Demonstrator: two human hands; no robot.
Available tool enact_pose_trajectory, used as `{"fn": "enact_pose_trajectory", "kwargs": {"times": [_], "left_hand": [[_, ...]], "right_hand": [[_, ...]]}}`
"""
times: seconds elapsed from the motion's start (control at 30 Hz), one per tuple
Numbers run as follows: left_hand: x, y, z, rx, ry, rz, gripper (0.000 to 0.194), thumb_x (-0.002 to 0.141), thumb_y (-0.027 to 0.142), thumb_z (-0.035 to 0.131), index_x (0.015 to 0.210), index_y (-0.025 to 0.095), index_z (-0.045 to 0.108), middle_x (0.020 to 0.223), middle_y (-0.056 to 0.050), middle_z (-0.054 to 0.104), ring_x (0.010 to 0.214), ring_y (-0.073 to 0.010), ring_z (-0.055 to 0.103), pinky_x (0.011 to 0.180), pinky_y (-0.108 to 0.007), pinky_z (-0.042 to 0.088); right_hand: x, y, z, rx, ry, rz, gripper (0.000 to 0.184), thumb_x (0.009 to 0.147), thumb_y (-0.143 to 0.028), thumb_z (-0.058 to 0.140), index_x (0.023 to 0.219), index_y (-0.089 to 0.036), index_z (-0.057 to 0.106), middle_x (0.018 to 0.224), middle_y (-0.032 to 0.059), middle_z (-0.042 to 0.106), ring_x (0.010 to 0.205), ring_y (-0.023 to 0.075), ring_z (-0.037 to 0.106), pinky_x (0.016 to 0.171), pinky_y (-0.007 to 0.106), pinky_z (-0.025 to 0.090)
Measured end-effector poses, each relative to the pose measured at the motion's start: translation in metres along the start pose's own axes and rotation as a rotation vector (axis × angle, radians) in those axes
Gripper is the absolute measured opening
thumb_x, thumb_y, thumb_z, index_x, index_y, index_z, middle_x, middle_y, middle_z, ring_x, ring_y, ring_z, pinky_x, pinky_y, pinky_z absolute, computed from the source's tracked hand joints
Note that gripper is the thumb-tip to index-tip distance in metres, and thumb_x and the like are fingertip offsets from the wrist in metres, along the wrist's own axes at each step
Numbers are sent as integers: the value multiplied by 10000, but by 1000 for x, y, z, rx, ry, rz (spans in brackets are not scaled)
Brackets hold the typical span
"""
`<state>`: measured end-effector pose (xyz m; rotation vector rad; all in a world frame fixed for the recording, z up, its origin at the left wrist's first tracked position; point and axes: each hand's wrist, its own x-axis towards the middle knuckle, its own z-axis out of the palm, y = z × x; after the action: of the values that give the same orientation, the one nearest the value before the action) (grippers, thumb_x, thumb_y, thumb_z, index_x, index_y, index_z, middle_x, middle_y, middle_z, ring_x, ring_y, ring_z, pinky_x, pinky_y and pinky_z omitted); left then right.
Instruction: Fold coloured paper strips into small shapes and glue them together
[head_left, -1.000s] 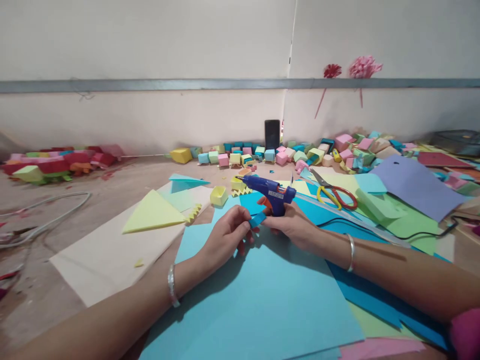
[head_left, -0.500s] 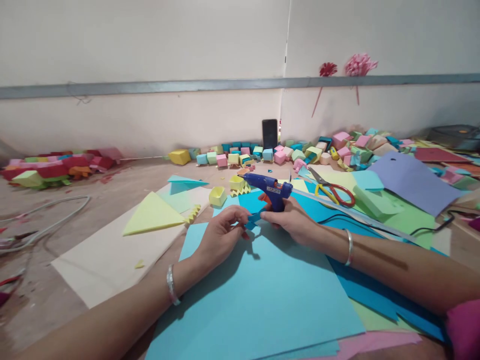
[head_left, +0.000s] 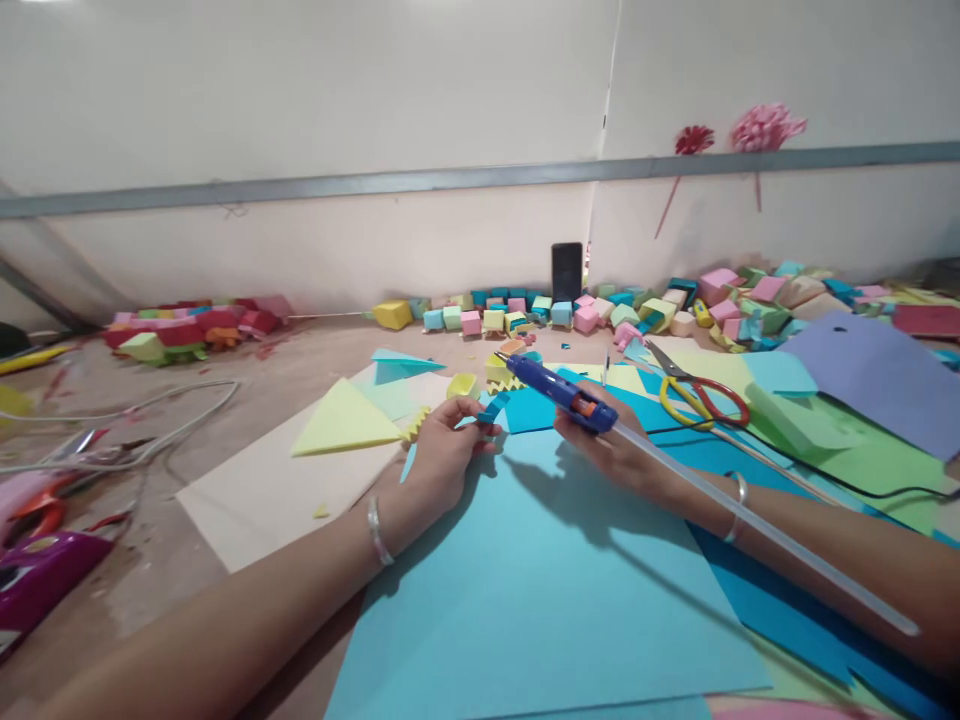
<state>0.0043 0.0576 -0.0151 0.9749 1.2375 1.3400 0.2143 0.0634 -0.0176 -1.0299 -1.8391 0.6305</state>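
Observation:
Pinched between the fingers of my left hand (head_left: 448,446) is a small blue paper piece (head_left: 494,407), folded and held up over the light blue sheet (head_left: 540,600). My right hand (head_left: 611,440) is closed round the handle of a blue glue gun (head_left: 559,390). The gun's nozzle points left, above and just right of the blue piece, apart from it. A long clear glue stick (head_left: 772,540) sticks out of the gun's back, over my right forearm. Small yellow paper boxes (head_left: 463,386) with zigzag edges stand behind my left hand.
Red-and-yellow-handled scissors (head_left: 701,392) lie right of the gun, near a black cord (head_left: 832,482). Folded paper cubes (head_left: 495,320) line the wall, with a phone (head_left: 567,271) propped among them. A yellow paper triangle (head_left: 349,420) and a white cable (head_left: 180,440) lie to the left.
My right hand has moved right, away from the left, and turned the glue gun so its glue stick shows. The blue piece is now held by my left hand alone. The view has swung left.

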Motion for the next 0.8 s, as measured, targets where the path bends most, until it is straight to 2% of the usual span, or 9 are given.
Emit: {"fn": "enact_pose_trajectory", "kwargs": {"times": [0.1,0.2,0.37,0.5,0.8], "left_hand": [[2,0,0,-32,26,1,234,560,147,719,647,178,505,639,12,609,596,-123,639,371,-114,358],[4,-1,-1,-34,51,30,238,545,149,714,625,177,492,632,21,586,611,-123,637,391,-123,376],[9,-2,-5,15,100,119,115,565,132,633,629,175,548,671,6,607,591,-106,598,415,-142,420],[10,-1,-7,74,114,212,94,553,104,566,609,171,602,736,-1,590,582,-83,534,434,-155,472],[10,-1,-7,156,67,303,133,539,88,510,572,157,619,870,-30,575,613,-84,552,414,-155,500]], "right_hand": [[-4,-3,1,-100,-50,24,242,854,-444,550,828,-207,508,790,18,544,692,162,512,625,282,393],[-9,-4,2,-221,-99,32,242,861,-447,516,828,-209,486,801,23,539,712,175,507,636,288,376],[-17,-6,6,-352,-187,24,266,864,-445,503,762,-211,427,767,19,527,659,162,459,596,273,315],[-18,-10,8,-389,-215,78,245,875,-411,495,760,-212,410,760,25,527,656,163,446,596,274,295],[-15,-13,8,-401,-232,106,216,860,-356,531,750,-212,413,750,24,528,639,152,428,587,266,274]]}}
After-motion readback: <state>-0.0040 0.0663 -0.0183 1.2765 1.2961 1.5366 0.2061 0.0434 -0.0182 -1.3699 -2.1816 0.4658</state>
